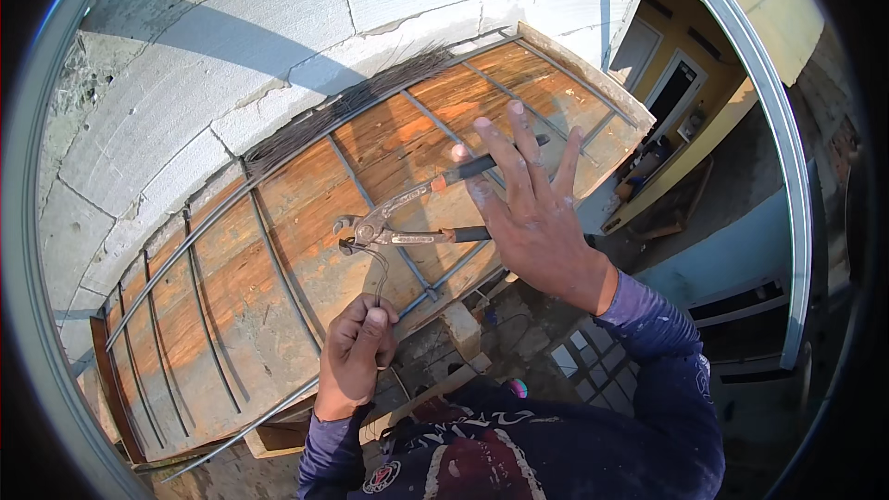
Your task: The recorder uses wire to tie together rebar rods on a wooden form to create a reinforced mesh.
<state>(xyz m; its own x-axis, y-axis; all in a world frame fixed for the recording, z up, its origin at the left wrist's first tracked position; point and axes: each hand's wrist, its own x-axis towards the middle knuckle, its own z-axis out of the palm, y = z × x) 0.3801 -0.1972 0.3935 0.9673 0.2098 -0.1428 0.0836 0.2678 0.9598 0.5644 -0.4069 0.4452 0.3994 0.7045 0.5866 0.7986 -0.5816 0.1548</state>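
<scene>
Rust-worn end-cutting pincers (370, 229) have their handles spread apart, one dark grip passing under the fingers of my right hand (542, 222) and the other running behind its palm. That hand's fingers are stretched wide, with the pincers still held in it. At the pincers' jaws is a bent loop of thin tie wire (382, 268). My left hand (356, 352) pinches the lower end of this wire between thumb and fingers. Beneath both hands lie thin steel rebars (278, 268), with a crossing of bars (431, 293) just right of the wire.
The bars rest on a weathered wooden form panel (250, 315) with raised edge boards. A bundle of thin dark wires (352, 106) lies along the pale block wall (269, 37). A metal frame (773, 111) curves along the right. Below the panel's near edge is a lower floor area.
</scene>
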